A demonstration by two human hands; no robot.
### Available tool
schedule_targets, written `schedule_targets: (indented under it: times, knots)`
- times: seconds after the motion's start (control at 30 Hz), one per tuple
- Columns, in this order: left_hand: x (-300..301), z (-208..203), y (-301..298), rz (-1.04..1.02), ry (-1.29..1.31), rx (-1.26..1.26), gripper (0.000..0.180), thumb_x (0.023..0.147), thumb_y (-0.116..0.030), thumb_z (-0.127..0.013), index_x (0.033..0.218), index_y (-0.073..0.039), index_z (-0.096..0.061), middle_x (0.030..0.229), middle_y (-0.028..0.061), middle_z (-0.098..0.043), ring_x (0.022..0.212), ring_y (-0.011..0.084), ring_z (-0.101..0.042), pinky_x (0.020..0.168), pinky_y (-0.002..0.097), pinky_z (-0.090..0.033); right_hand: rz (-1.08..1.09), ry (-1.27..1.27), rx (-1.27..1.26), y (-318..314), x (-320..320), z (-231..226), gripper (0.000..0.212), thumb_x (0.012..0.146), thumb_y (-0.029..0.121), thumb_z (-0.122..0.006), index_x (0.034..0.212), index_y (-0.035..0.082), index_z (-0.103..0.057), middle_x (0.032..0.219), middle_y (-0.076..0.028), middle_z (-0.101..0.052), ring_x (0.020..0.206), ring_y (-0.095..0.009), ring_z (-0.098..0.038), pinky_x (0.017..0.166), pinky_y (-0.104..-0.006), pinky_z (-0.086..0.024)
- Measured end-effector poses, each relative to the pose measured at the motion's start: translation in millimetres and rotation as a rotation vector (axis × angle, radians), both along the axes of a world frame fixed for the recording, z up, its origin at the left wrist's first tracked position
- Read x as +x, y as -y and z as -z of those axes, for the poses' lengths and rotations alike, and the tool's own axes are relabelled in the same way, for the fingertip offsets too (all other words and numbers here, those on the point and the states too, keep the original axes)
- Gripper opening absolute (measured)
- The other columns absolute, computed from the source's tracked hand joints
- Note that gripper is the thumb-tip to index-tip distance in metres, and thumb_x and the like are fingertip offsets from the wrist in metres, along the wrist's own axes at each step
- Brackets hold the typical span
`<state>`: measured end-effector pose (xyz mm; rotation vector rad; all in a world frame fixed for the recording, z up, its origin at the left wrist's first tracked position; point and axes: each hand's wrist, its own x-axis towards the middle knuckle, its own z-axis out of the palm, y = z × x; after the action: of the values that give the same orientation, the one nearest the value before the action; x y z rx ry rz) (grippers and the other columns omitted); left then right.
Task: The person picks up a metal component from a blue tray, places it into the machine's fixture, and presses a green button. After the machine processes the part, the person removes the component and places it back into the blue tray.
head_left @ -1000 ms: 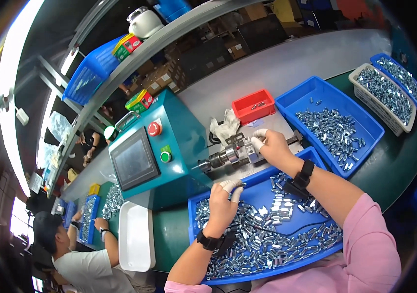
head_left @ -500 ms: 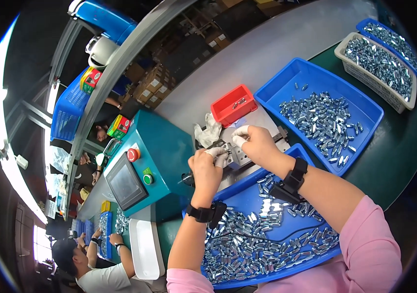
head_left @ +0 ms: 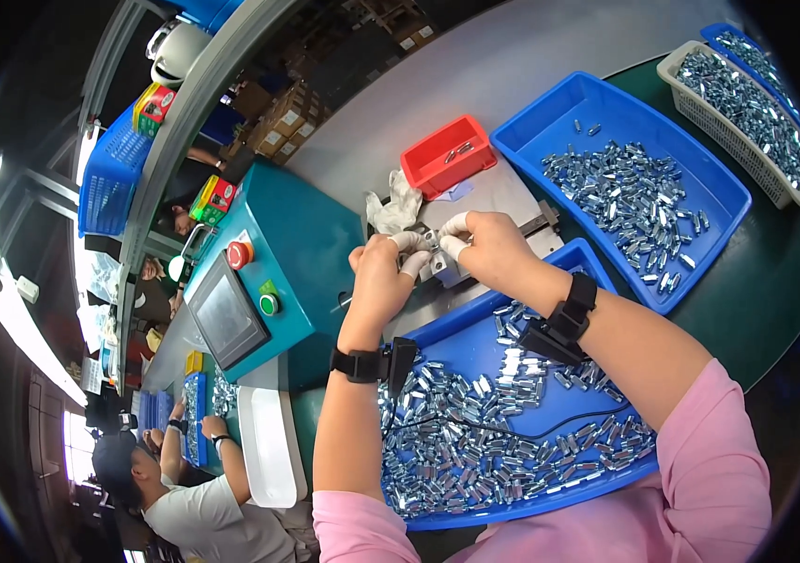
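White-tipped left hand [head_left: 386,272]: reached metal fixture [head_left: 447,270] from far-left corner of blue tray [head_left: 456,352].
Right hand [head_left: 494,249]: alongside (seemingly two-handed work).
Fingers [head_left: 407,241]: bent, grip untellable.

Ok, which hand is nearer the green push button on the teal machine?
Left. The left hand is at the metal fixture, right of the green push button in the picture; the right hand is farther right, beyond the left.

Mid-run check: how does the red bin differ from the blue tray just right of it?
The red bin is much smaller than the blue tray. The red bin holds only a few metal parts; the blue tray holds many. Both are open-topped and roughly rectangular.
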<state>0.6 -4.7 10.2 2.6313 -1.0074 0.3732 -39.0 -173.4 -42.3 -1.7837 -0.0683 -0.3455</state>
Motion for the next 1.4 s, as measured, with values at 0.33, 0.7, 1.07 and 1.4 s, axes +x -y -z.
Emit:
schedule_targets:
  times: [0.33, 0.7, 1.07, 1.4]
  knots:
    - [9, -8, -2, -0.052, -0.340, -0.022, 0.020, 0.079, -0.018, -0.067, 0.096, -0.007, -0.068, 0.083, 0.0118, -0.066, 0.086, 0.0269, -0.060, 0.086, 0.0393, -0.035, 0.007, -0.029, -0.084, -1, 1, 2, 0.019, 0.083, 0.012, -0.063, 0.097, -0.001, -0.067, 0.076, -0.010, -0.068, 0.059, -0.013, -0.059, 0.057, -0.0278, -0.048]
    - [-8, -12, 1, -0.006, -0.051, 0.058, 0.017, 0.081, -0.016, -0.067, 0.097, -0.011, -0.069, 0.084, 0.0103, -0.066, 0.088, 0.0265, -0.059, 0.088, 0.0378, -0.034, 0.009, -0.023, -0.089, 3, -2, -2, 0.020, 0.083, 0.013, -0.062, 0.096, -0.001, -0.067, 0.074, -0.011, -0.068, 0.058, -0.014, -0.059, 0.057, -0.0287, -0.048]
    - [-42, -8, 2, 0.006, 0.314, -0.012, 0.014, 0.078, -0.017, -0.070, 0.089, -0.009, -0.071, 0.088, 0.0106, -0.066, 0.087, 0.0267, -0.059, 0.083, 0.0386, -0.039, -0.002, -0.141, -0.208, 7, -5, -10, 0.027, 0.079, 0.029, -0.063, 0.080, 0.003, -0.070, 0.069, -0.016, -0.066, 0.069, -0.031, -0.065, 0.069, -0.0386, -0.051]
    - [-103, 48, -52, -0.162, -0.349, 0.289, 0.019, 0.080, -0.013, -0.065, 0.096, -0.004, -0.069, 0.089, 0.0167, -0.064, 0.084, 0.0347, -0.061, 0.075, 0.0403, -0.048, -0.166, -0.200, -0.136, -10, -20, -16, 0.030, 0.081, 0.030, -0.065, 0.084, 0.001, -0.071, 0.061, -0.012, -0.063, 0.055, -0.023, -0.062, 0.057, -0.0337, -0.049]
